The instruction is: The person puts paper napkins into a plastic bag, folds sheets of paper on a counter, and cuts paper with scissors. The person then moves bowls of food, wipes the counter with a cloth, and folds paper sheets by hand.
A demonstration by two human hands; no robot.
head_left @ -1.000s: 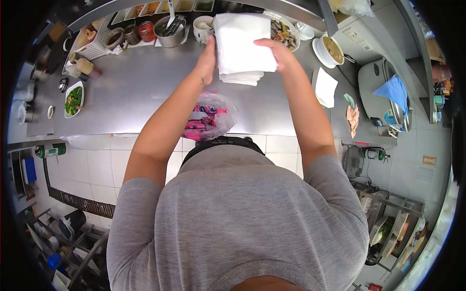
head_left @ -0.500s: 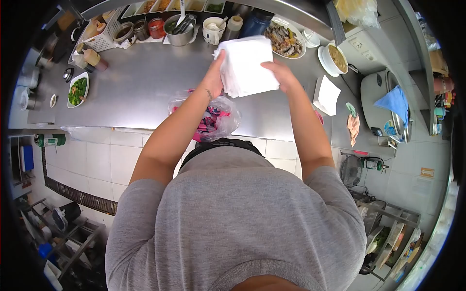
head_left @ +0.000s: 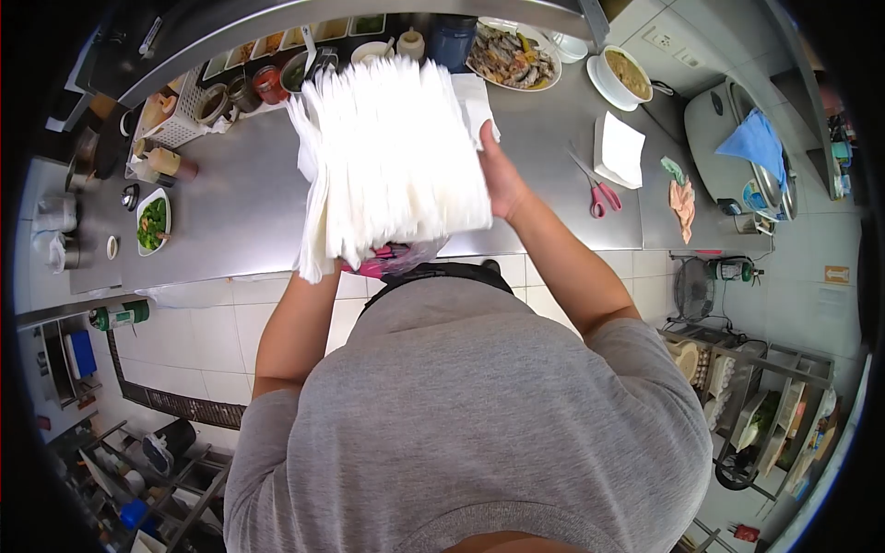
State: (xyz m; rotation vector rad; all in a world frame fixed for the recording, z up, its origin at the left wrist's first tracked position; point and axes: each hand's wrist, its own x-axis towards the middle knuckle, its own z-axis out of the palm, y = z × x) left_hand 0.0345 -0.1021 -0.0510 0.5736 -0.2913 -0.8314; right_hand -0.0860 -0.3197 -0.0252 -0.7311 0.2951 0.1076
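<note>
Above the steel table (head_left: 230,175), a large fanned stack of white paper (head_left: 396,157) is held aloft.
The right hand (head_left: 501,175) grips the stack's right edge, thumb raised; the left hand is hidden behind the stack, its grip not determinable. Farther right on the table lie a smaller pile of white paper (head_left: 619,150) and, just beside it, pink-handled scissors (head_left: 596,196).

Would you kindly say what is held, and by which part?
A stack of white sheets, by its right edge in the right hand; the left hand's grip is hidden.
</note>
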